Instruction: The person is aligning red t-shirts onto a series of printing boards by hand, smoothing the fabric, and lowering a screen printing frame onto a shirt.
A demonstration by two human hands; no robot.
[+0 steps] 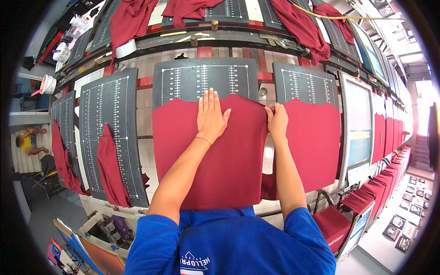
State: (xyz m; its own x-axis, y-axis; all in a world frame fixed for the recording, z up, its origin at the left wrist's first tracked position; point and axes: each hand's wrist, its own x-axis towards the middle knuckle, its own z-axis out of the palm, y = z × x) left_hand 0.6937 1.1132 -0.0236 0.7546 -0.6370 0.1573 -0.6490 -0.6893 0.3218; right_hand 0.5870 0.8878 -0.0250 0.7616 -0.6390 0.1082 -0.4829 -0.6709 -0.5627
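Observation:
A maroon fabric panel lies over the lower part of a dark board with white ruler markings. My left hand rests flat on the panel near its upper edge, fingers stretched out. At the panel's upper right corner, my right hand pinches the edge of the fabric between thumb and fingers. Just right of that hand, a second maroon panel covers the lower part of another marked board.
Left of me, marked boards carry a bunched maroon piece. A framed screen stands at right. Across a dark rail, more maroon cloth drapes over boards. A roll of white tape sits there. Another person is at far left.

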